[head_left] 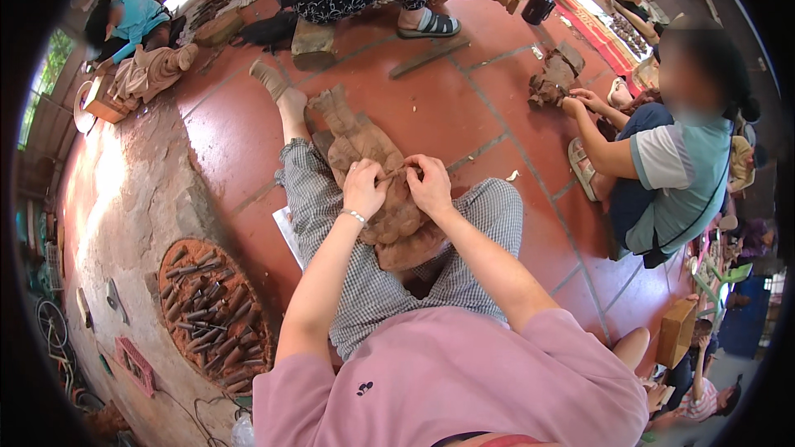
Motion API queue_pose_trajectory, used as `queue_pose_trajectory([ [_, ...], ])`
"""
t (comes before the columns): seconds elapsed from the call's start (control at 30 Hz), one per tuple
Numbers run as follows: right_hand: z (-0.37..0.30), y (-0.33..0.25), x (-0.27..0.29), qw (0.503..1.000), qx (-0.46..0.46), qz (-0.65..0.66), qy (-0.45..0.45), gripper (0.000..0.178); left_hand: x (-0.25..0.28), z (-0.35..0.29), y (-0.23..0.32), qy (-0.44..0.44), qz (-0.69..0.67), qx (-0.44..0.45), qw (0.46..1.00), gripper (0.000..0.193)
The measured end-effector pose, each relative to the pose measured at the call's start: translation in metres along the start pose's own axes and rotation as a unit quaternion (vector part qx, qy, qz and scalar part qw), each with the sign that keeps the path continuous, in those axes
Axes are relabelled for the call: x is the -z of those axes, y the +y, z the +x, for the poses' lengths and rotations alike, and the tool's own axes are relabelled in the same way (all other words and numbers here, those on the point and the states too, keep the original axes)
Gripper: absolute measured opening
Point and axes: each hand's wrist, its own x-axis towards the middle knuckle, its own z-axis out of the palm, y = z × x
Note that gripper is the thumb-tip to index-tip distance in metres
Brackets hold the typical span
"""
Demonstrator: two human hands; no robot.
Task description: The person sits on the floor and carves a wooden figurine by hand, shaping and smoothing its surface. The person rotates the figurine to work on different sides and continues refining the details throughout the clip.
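Note:
A brown carved wooden figure (358,142) lies lengthwise across my lap, between my legs in checked trousers. My left hand (364,188), with a bracelet at the wrist, rests on the left side of its middle, fingers bent and pinched together. Just across from it, my right hand (429,188) presses on the carving's right side with fingers curled in. The fingertips of both hands nearly meet at a thin brownish piece (396,171), too small to name. Rounded carved shapes (393,219) show below my hands; the surface under my fingers is hidden.
At left is an oval bed of reddish sawdust (184,246) holding several carving chisels (217,306). A co-worker (679,157) at right handles a dark carving (551,87). Ahead, another person sits near a wooden bar (428,58) and a block (313,43) on the tiled floor.

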Motion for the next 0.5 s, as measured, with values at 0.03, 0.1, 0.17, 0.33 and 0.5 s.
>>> queue_pose_trajectory([
  [0.03, 0.000, 0.001, 0.001, 1.000, 0.000, -0.001, 0.000, 0.014, 0.006, -0.003, -0.002, -0.026, -0.009, 0.007, 1.000, 0.014],
  [0.1, 0.002, 0.000, 0.000, 1.000, -0.004, -0.004, -0.005, 0.014, 0.016, -0.008, -0.004, -0.061, -0.022, 0.014, 0.998, 0.013],
  [0.17, 0.002, -0.001, 0.001, 1.000, -0.012, -0.011, -0.015, 0.014, 0.011, -0.003, -0.005, -0.036, 0.000, -0.006, 0.999, 0.013],
  [0.33, 0.001, -0.003, -0.002, 1.000, 0.001, 0.004, -0.004, 0.013, -0.002, 0.003, 0.000, -0.007, -0.007, 0.008, 1.000, 0.013],
  [0.5, 0.001, -0.001, 0.001, 1.000, -0.012, 0.003, -0.012, 0.013, 0.022, -0.011, -0.013, -0.084, -0.045, -0.024, 0.995, 0.017],
])
